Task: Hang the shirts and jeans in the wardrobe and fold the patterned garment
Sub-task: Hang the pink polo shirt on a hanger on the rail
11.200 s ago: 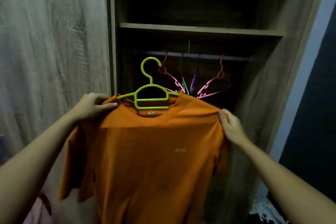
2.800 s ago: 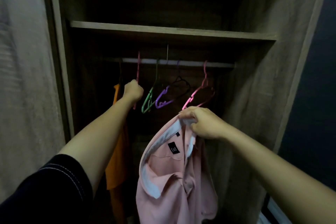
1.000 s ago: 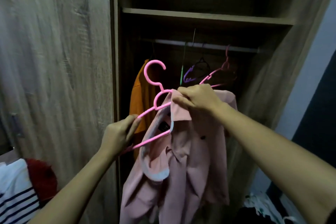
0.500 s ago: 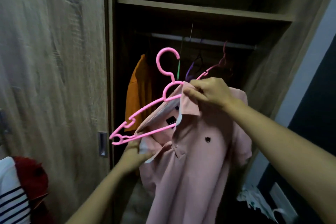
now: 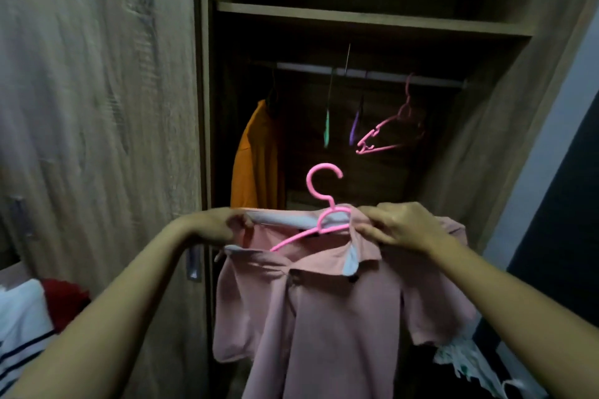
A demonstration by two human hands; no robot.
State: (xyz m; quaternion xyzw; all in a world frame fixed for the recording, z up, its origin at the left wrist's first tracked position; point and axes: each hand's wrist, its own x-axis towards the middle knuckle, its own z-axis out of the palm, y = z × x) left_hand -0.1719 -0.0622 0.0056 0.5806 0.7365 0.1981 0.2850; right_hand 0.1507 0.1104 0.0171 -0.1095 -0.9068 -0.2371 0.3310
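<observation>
A pink polo shirt (image 5: pixel 327 311) hangs in front of the open wardrobe, with a pink hanger (image 5: pixel 319 201) pushed inside its collar and the hook standing up. My left hand (image 5: pixel 223 227) grips the left side of the collar. My right hand (image 5: pixel 398 227) grips the right side of the collar and shoulder. An orange shirt (image 5: pixel 256 155) hangs at the left end of the wardrobe rail (image 5: pixel 382 74).
Bare green (image 5: pixel 327 129), purple (image 5: pixel 355 126) and pink hangers (image 5: pixel 389 133) hang on the rail. A shelf (image 5: pixel 372 19) runs above it. The wardrobe door (image 5: pixel 97 107) stands at the left. Striped and red clothes (image 5: pixel 39 311) lie at the lower left, a pale garment (image 5: pixel 466 363) at the lower right.
The hanger has gone into the collar and now sits level. My left hand moved up from under the shirt to the left of the collar, and the shirt sits lower in view.
</observation>
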